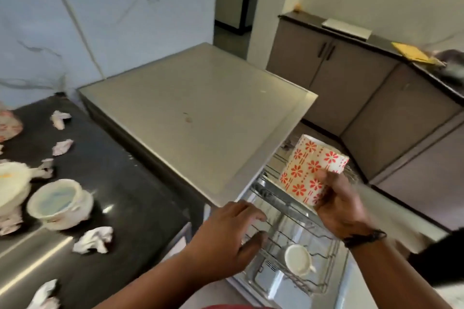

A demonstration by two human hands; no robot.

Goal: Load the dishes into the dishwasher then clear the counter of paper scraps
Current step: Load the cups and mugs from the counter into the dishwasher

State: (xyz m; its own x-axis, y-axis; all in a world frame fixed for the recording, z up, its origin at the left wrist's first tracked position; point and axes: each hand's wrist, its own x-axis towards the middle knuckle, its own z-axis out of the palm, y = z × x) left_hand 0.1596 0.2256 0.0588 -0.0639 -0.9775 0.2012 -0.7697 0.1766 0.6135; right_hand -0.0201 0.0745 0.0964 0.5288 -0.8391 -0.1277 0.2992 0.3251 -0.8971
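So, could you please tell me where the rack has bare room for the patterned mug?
Bare wires lie between the left hand and the right hand holding the patterned mug, behind the white cup. The rack is crowded only at that cup.

I'm looking down into a home kitchen. The dishwasher (200, 113), a pale boxy unit, stands open with its wire rack (296, 241) pulled out in front of it, and I take it as my landmark. To its left runs a dark stone counter (130, 183) carrying crockery and crumpled paper scraps (94, 238). Behind it rises a white marble-veined wall (105, 12). To its right, grey-brown base cabinets (356, 88) under a black worktop turn a corner. Behind and right of it a dark doorway (233, 7) opens onto another room.
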